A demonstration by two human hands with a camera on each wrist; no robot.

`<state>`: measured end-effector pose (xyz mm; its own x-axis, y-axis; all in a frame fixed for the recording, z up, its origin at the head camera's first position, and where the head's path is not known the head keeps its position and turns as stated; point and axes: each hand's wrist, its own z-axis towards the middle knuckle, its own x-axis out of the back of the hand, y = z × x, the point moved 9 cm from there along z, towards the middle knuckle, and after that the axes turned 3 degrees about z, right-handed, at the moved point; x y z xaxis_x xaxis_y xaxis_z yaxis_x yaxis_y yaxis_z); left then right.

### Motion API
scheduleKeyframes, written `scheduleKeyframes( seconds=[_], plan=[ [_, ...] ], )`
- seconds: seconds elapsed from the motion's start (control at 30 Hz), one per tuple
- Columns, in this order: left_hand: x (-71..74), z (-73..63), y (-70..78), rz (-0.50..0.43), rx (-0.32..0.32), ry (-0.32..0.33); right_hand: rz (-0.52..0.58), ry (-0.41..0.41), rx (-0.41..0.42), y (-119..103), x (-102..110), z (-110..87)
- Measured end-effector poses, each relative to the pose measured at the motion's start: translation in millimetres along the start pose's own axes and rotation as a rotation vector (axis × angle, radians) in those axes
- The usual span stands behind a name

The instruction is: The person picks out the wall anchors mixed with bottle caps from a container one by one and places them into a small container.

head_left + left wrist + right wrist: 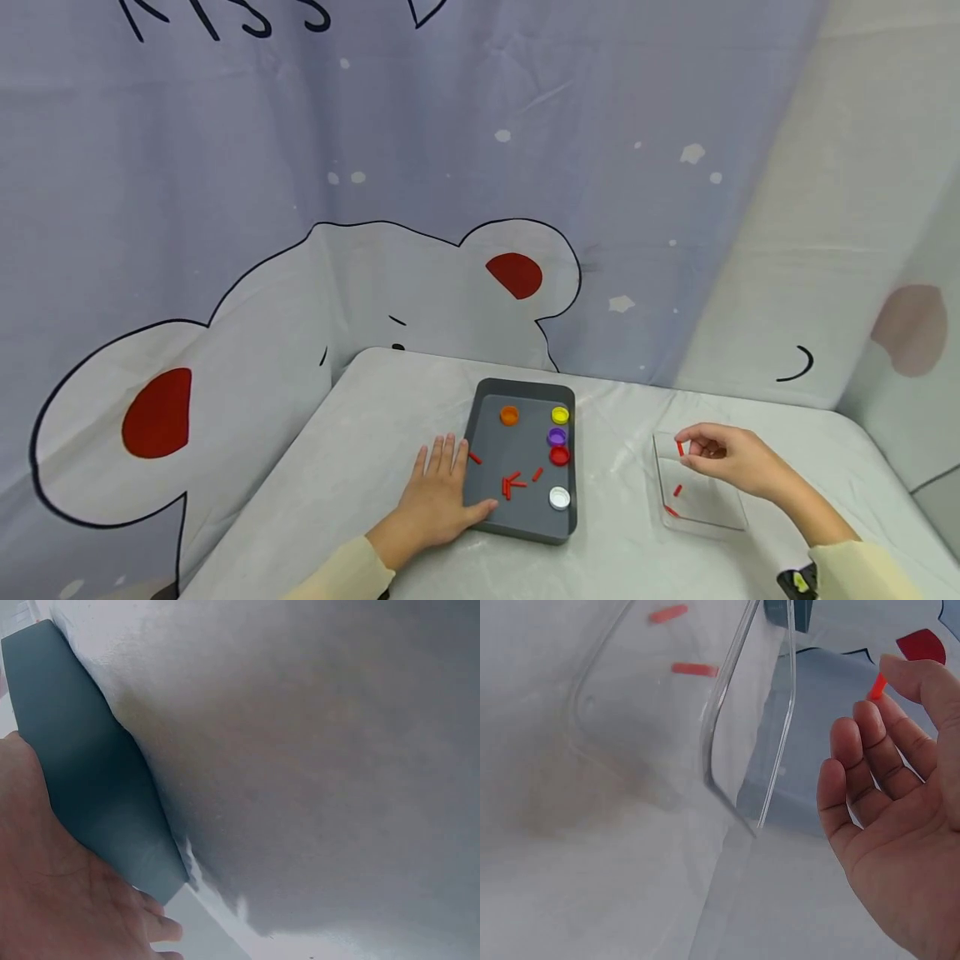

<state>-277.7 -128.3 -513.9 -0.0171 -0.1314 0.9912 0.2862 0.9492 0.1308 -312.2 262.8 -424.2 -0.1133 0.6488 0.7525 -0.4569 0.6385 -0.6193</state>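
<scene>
Between thumb and index finger, my right hand (738,457) pinches a small red stick (877,686) above a clear plastic box (716,523). Two more red sticks (694,669) lie in that box. My left hand (435,504) rests with straight fingers along the left side of a dark grey tray (525,527), its thumb over the near left corner. Inside the tray, several red sticks (517,484) are loosely scattered. In the left wrist view the palm (60,892) is against the tray's outer wall (97,757).
An orange cap (509,415) sits at the tray's far left. Down its right side are a yellow cap (560,415), a purple cap (557,437), a red cap (559,455) and a white cap (558,498). A printed curtain (450,150) hangs behind the white-covered table (615,500).
</scene>
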Motion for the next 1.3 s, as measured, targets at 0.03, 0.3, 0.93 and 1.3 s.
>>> scheduleKeyframes(
  seconds=[0.03,0.3,0.93,1.3],
  plan=[
    [0.5,-0.2,0.0,0.000,0.002,0.000,-0.002,0.001,-0.001,1,1,-1.2],
    [-1.5,0.6,-1.5,-0.005,-0.001,0.004,-0.018,-0.044,-0.050,11,0,-9.0],
    [-3.4,2.4,-3.2,0.007,0.001,-0.013,-0.006,-0.121,-0.106,6,-20,8.1],
    [-2.9,0.5,-2.5,-0.004,0.002,-0.009,0.078,-0.203,-0.055,-13,-49,34.6]
  ],
)
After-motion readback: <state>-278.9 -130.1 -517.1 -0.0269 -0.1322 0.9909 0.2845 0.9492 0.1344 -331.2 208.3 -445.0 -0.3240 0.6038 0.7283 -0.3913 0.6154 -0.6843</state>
